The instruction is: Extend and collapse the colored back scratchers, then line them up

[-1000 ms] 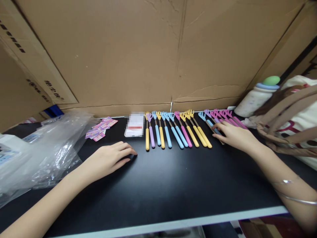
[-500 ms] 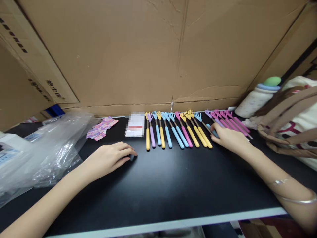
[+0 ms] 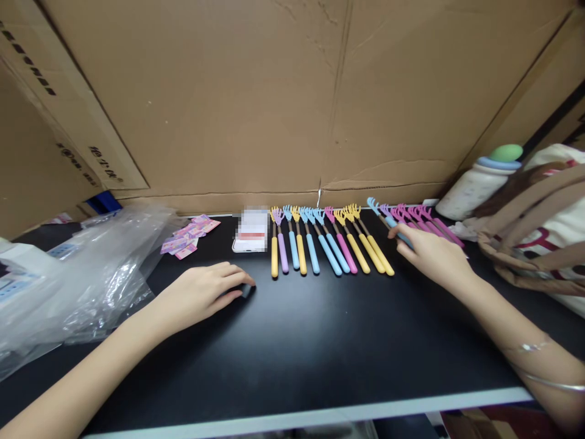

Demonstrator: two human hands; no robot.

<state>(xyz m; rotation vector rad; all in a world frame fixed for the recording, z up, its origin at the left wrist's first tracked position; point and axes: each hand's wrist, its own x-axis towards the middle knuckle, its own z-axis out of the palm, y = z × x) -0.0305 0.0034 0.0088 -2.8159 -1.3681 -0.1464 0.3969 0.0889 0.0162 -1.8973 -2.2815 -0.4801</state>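
Note:
My right hand is closed around the handle of a light blue back scratcher, lifted at a slant with its claw toward the cardboard. Left of it, a row of back scratchers in yellow, purple, blue and pink lies on the black table, claws pointing away from me. More purple and pink back scratchers lie partly hidden behind my right hand. My left hand rests on the table with curled fingers, thumb and forefinger closed about a small dark grey piece that I cannot make out.
A phone and a pile of pink-purple cards lie left of the row. Clear plastic bags cover the left side. A white bottle and a bag stand at right. Cardboard walls the back.
My right hand has raised the light blue back scratcher away from the row's end and moved it slightly right, over the purple and pink ones. My left hand has stayed put.

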